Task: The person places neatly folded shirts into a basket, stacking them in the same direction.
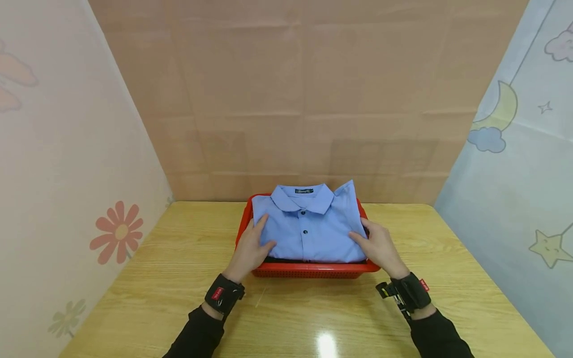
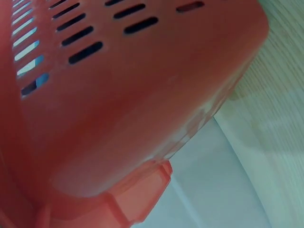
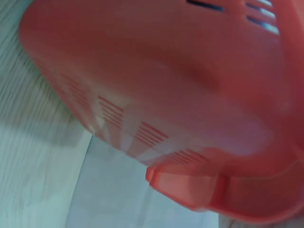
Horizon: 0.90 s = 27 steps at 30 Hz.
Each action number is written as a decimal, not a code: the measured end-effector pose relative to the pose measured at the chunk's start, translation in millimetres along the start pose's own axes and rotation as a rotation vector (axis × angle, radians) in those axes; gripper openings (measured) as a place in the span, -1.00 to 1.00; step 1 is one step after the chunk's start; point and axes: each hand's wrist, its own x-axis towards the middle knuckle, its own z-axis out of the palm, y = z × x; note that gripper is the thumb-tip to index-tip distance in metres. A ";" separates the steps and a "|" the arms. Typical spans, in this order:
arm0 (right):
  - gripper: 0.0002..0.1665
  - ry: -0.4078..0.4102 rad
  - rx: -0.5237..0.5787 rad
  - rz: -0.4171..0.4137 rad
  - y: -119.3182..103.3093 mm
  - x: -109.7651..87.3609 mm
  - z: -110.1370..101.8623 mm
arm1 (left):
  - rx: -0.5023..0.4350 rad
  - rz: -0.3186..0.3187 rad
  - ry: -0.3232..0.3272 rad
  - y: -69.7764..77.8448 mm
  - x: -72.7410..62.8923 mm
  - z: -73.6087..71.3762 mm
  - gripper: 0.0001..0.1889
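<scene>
A folded light-blue collared shirt [image 1: 291,233] with dark buttons lies in a red plastic basket [image 1: 313,271], in the middle of the head view. Its right shoulder edge sticks up in a point. At the basket's left side my left hand [image 1: 250,248] touches the shirt, thumb and forefinger spread apart. My right hand [image 1: 380,246] rests at the opposite side, its thumb on the shirt and its other fingers by the rim. Both wrist views show slotted outer walls of the basket [image 2: 118,95], [image 3: 142,71], with no fingers visible.
The basket stands on a light wooden table [image 1: 188,268] near its back edge. Brown paper [image 1: 304,99] covers the wall behind. Patterned panels flank the table on the left [image 1: 67,164] and right [image 1: 506,189]. Something black shows under the shirt's front edge.
</scene>
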 end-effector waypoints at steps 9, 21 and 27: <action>-0.27 0.091 -0.019 -0.003 1.0 0.8 0.0 | 0.031 -0.055 -0.009 -4.5 0.3 -7.9 -0.39; -0.44 0.144 -0.131 -0.120 6.7 -0.4 -7.0 | 0.078 -0.041 0.092 -12.1 1.7 -24.7 -0.54; -0.24 -0.064 -0.158 -0.153 16.4 5.0 -7.6 | 0.188 0.069 0.083 -19.7 6.6 -29.1 -0.57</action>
